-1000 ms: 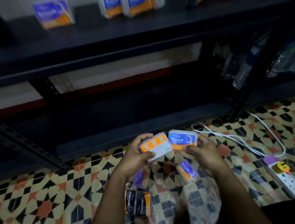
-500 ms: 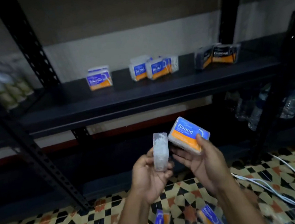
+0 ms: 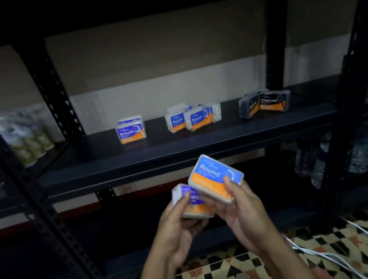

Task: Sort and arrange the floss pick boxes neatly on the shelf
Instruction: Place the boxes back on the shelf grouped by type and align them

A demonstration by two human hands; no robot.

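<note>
Head view shows both hands raised in front of the dark metal shelf [image 3: 179, 147], each gripping one floss pick box. Right hand [image 3: 242, 209] holds a Round box [image 3: 215, 177] label-up, thumb across its orange lower edge and fingers curled beneath, tilted so the printed name can be read. Left hand [image 3: 178, 225] grips a second box [image 3: 191, 201] whose label is partly covered by the thumb and by the Round box overlapping it; the letters that show suggest a Smooth box. The two held boxes touch or nearly touch, probably so the labels can be compared before each goes to its group. On the shelf three groups stand well apart, which looks like sorting by type: Smooth boxes [image 3: 131, 130] to the left, a cluster of Round boxes on the shelf [image 3: 193, 118] in the middle, and dark Charcoal boxes [image 3: 265, 103] to the right. The middle and right groups sit at slightly different angles and overlap, so neat arranging is likely not yet finished. The next move would probably be to carry each held box up to its matching group. Below lies a patterned tile floor [image 3: 232, 272] with white cables [image 3: 332, 258] at right; bagged goods [image 3: 24, 138] fill the neighbouring bay at left.
</note>
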